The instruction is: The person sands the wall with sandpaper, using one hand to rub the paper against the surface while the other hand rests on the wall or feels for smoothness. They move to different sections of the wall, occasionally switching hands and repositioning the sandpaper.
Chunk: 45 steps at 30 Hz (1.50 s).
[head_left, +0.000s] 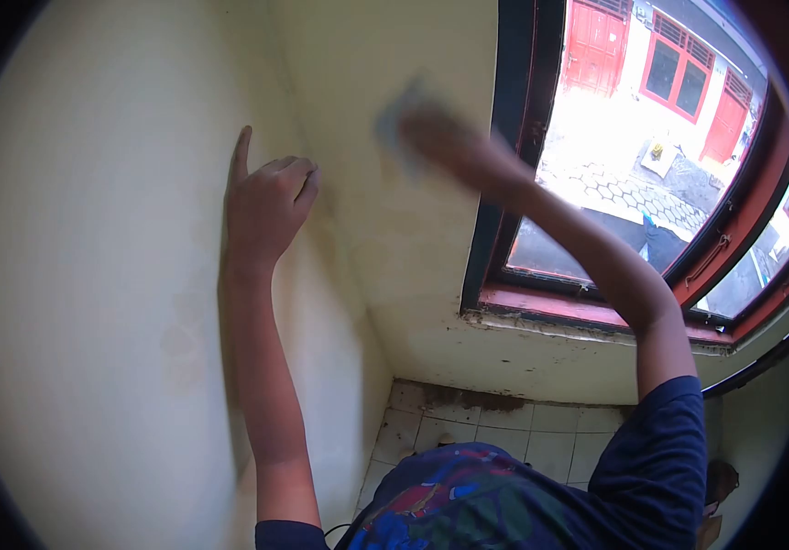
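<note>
My left hand rests against the pale cream wall, fingers curled and the index finger pointing up. It holds nothing. My right hand is raised on the adjoining wall near the corner, blurred by motion. It presses a small grey pad, perhaps sandpaper or a sponge, flat against that wall just left of the window frame.
A dark and red window frame stands at the right, with a sunlit yard and red doors outside. Its sill is chipped. Below lie white floor tiles with dirt along the wall foot. My blue patterned shirt fills the bottom.
</note>
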### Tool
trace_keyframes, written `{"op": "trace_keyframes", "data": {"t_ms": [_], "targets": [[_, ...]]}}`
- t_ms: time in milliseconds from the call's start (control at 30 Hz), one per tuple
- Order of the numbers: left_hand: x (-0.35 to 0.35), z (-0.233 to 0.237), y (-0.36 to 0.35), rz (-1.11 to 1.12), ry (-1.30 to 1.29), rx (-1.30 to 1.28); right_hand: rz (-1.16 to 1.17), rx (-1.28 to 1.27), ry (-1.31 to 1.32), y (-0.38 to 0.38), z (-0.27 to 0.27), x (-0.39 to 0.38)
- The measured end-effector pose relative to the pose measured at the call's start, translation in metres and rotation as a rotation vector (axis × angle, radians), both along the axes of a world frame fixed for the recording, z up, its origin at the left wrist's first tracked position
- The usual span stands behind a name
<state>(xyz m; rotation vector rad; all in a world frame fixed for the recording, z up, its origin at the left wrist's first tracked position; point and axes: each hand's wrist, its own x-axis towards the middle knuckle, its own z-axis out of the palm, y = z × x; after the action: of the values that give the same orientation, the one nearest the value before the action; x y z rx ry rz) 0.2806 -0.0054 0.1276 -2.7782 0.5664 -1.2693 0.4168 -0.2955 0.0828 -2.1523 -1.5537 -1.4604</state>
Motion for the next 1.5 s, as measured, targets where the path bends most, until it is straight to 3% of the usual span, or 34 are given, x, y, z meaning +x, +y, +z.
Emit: {"op": "trace_keyframes", "data": {"t_ms": [67, 100, 167, 233, 300, 333, 400, 467, 567, 600, 633, 700, 733, 767, 800, 833, 867, 967, 1033, 1100, 1200, 1267, 1333, 1433, 1500], "targets": [[0.000, -0.001, 0.002, 0.022, -0.006, 0.009, -0.020, -0.512, -0.135, -0.006, -0.073, -0.015], [0.001, -0.002, 0.003, -0.028, -0.029, -0.009, -0.009, -0.519, -0.132, -0.010, -0.069, -0.015], [0.003, -0.001, 0.005, -0.056, -0.065, -0.042, 0.167, -0.455, 0.260, -0.015, -0.028, -0.007], [0.006, -0.003, 0.005, -0.091, -0.093, -0.035, 0.051, -0.268, -0.060, -0.017, 0.053, -0.001], [0.009, -0.006, 0.004, -0.090, -0.104, -0.045, 0.002, 0.131, 0.081, -0.026, 0.121, -0.014], [0.010, -0.006, 0.003, -0.093, -0.115, -0.054, -0.004, 0.137, 0.079, -0.028, 0.123, -0.008], [0.011, -0.006, 0.001, -0.093, -0.126, -0.056, -0.149, 0.458, -0.102, -0.031, 0.117, 0.001], [0.011, -0.006, 0.000, -0.082, -0.137, -0.070, -0.173, 0.233, -0.056, 0.001, 0.051, -0.013], [0.008, -0.005, 0.003, -0.032, -0.124, 0.000, -0.003, -0.290, 0.056, 0.015, -0.094, -0.004], [0.006, -0.002, 0.002, -0.029, -0.088, -0.018, -0.011, -0.423, 0.061, 0.013, -0.113, -0.005], [0.004, -0.002, 0.002, -0.021, -0.051, -0.042, -0.003, -0.431, 0.059, 0.011, -0.100, -0.005], [0.003, -0.002, 0.003, -0.027, -0.061, -0.048, 0.134, -0.355, 0.540, 0.006, -0.032, -0.002], [0.003, -0.001, 0.004, -0.050, -0.067, -0.035, 0.108, -0.313, 0.147, 0.002, 0.007, 0.006], [0.003, 0.000, 0.004, -0.042, -0.076, -0.040, 0.104, -0.139, 0.112, 0.000, 0.052, 0.003], [0.003, -0.001, 0.003, -0.058, -0.072, -0.063, -0.080, -0.034, -0.077, 0.000, 0.095, -0.007], [0.003, -0.002, 0.002, -0.075, -0.067, -0.085, -0.118, 0.162, -0.168, -0.001, 0.125, -0.011], [0.005, -0.003, 0.002, -0.075, -0.070, -0.087, -0.230, 0.308, -0.123, -0.006, 0.138, -0.007], [0.008, -0.006, 0.002, -0.088, -0.119, -0.109, -0.093, 0.500, -0.208, 0.014, 0.090, -0.012], [0.006, -0.004, 0.001, -0.052, -0.149, -0.076, -0.150, 0.185, -0.019, 0.037, -0.029, 0.008], [0.005, -0.003, 0.001, -0.061, -0.142, -0.074, -0.036, -0.154, 0.139, 0.043, -0.111, 0.000], [0.004, -0.003, 0.002, -0.077, -0.143, -0.086, 0.086, -0.088, 0.301, 0.031, -0.080, 0.005], [0.006, -0.004, 0.001, -0.094, -0.146, -0.096, -0.051, 0.075, 0.102, 0.017, 0.014, -0.006], [0.006, -0.005, -0.001, -0.084, -0.165, -0.112, -0.174, 0.400, 0.008, 0.008, 0.095, -0.027], [0.013, -0.008, -0.001, -0.064, -0.212, -0.112, -0.036, 0.589, -0.153, 0.003, 0.099, -0.013], [0.014, -0.007, -0.002, -0.077, -0.231, -0.105, -0.061, 0.268, -0.015, 0.021, 0.018, -0.012]]}}
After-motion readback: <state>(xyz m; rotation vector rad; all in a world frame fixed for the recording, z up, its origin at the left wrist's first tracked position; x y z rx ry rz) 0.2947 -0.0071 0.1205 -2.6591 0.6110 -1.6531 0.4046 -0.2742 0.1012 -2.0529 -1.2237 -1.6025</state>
